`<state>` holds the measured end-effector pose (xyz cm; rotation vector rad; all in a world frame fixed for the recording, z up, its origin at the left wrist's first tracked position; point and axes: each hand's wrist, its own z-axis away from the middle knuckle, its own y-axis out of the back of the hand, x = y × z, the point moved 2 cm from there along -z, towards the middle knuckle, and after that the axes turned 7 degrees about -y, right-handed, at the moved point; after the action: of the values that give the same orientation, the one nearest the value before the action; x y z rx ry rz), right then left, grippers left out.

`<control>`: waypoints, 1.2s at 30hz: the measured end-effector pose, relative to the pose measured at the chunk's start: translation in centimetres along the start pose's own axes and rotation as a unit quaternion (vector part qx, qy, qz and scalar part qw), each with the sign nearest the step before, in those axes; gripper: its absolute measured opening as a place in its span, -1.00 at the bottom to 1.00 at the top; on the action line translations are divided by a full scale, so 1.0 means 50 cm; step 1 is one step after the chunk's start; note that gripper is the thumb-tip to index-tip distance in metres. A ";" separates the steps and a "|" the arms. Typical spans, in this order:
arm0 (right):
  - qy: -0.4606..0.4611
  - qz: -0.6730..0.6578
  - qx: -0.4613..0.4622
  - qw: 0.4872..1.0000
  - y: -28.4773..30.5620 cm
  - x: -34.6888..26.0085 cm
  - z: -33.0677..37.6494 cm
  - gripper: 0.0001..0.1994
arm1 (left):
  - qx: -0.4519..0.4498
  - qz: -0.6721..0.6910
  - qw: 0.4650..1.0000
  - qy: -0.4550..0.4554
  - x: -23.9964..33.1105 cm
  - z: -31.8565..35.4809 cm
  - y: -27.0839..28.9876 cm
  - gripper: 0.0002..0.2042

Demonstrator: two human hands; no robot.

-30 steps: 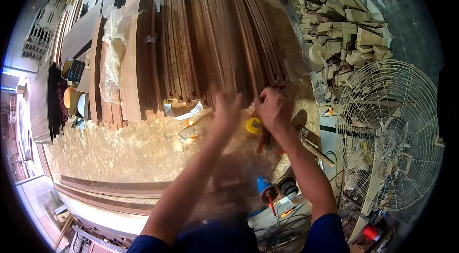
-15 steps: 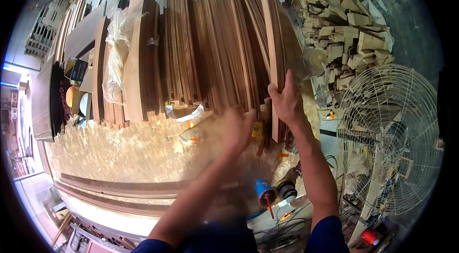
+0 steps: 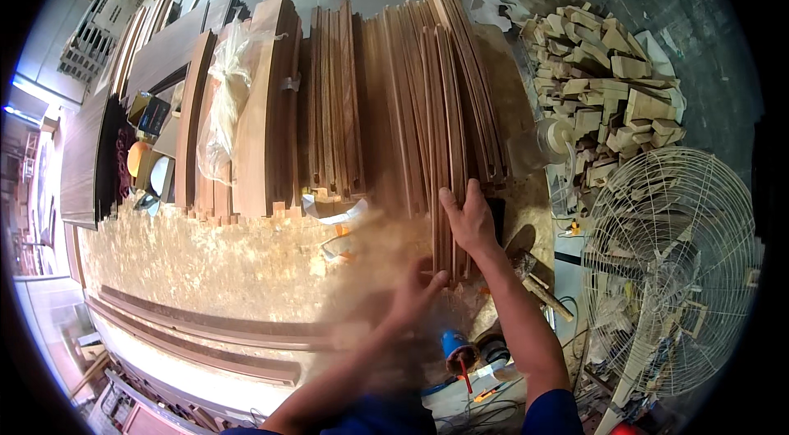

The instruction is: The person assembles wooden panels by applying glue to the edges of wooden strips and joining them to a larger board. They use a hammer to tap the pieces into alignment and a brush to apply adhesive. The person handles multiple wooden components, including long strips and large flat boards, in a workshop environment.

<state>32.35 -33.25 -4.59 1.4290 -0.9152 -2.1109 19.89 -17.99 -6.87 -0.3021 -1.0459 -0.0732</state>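
strip: thin wood strip (image 3: 445,188), on edge, at the right of the row of strips on the bench; near end sits between both hands, far end runs up toward the top of the stack.
change: half a second ago the right hand held a strip lifted high and tilted off the stack; now it lies back down in line with the others. A second ago both hands were low at the near ends. Reads as one strip pulled, checked and set back, or being squared into the bundle.
right hand (image 3: 472,219): palm flat on the strip's right side, fingers straight and together, pointing up the length; pressing, not wrapped. Forearm comes up from lower right, elbow bent.
left hand (image 3: 415,291): motion-blurred, at the strip's near end, fingers part curled, tips touching the end; can't tell if it actually pinches it. Forearm comes in from bottom centre, blurred too.
stack (image 3: 374,106): many strips and boards on edge, side by side.
plastic wrap (image 3: 220,98): over boards at the left.
bench (image 3: 197,262): light, speckled top, near the hands.
blue tool (image 3: 453,347): just below the hands.
offcuts (image 3: 612,73): heap, upper right.
fan (image 3: 670,270): wire guard, right, well apart.
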 end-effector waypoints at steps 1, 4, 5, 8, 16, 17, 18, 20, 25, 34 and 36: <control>0.016 0.021 0.007 1.000 -0.004 0.008 0.000 -0.33 | 0.005 -0.052 0.998 -0.036 -0.018 0.002 -0.008 -0.48; 0.020 0.093 0.019 0.995 0.007 -0.056 0.005 -0.27 | 0.010 -0.158 0.980 -0.119 -0.062 -0.014 -0.022 -0.47; -0.023 0.100 -0.008 0.995 0.013 -0.071 -0.001 -0.26 | -0.006 -0.164 0.978 -0.127 -0.057 -0.013 -0.024 -0.47; -0.063 0.098 -0.005 0.993 0.021 -0.079 -0.013 -0.25 | -0.072 -0.123 0.980 -0.139 -0.018 0.004 -0.027 -0.47; 0.098 0.028 -0.117 0.988 0.225 -0.128 0.357 -0.13 | -0.041 0.051 0.985 -0.159 0.162 0.282 0.179 -0.34; 0.111 0.062 -0.127 0.984 0.215 -0.145 0.417 -0.13 | -0.021 0.104 0.978 -0.179 0.164 0.332 0.211 -0.31; 0.127 0.094 -0.140 0.978 0.201 -0.161 0.473 -0.12 | 0.013 0.152 0.966 -0.208 0.154 0.387 0.251 -0.30; 0.233 0.137 -0.209 0.940 0.148 -0.241 0.582 -0.17 | 0.073 0.251 0.927 -0.270 0.118 0.513 0.337 -0.27; 0.396 0.184 -0.320 0.840 -0.124 -0.348 0.782 -0.23 | 0.366 0.364 0.855 -0.048 -0.023 0.766 0.526 -0.47; 0.410 0.188 -0.319 0.834 -0.630 -0.427 0.965 -0.40 | 0.434 0.262 0.862 0.003 -0.343 0.921 0.937 -0.49; 0.413 0.166 -0.289 0.848 -0.721 -0.410 0.973 -0.48 | 0.463 0.153 0.873 -0.014 -0.371 0.951 0.952 -0.45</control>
<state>-4.52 18.96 -5.26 1.4745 -0.1324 -1.1436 -19.75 39.27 -10.84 0.4138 -0.9405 0.7112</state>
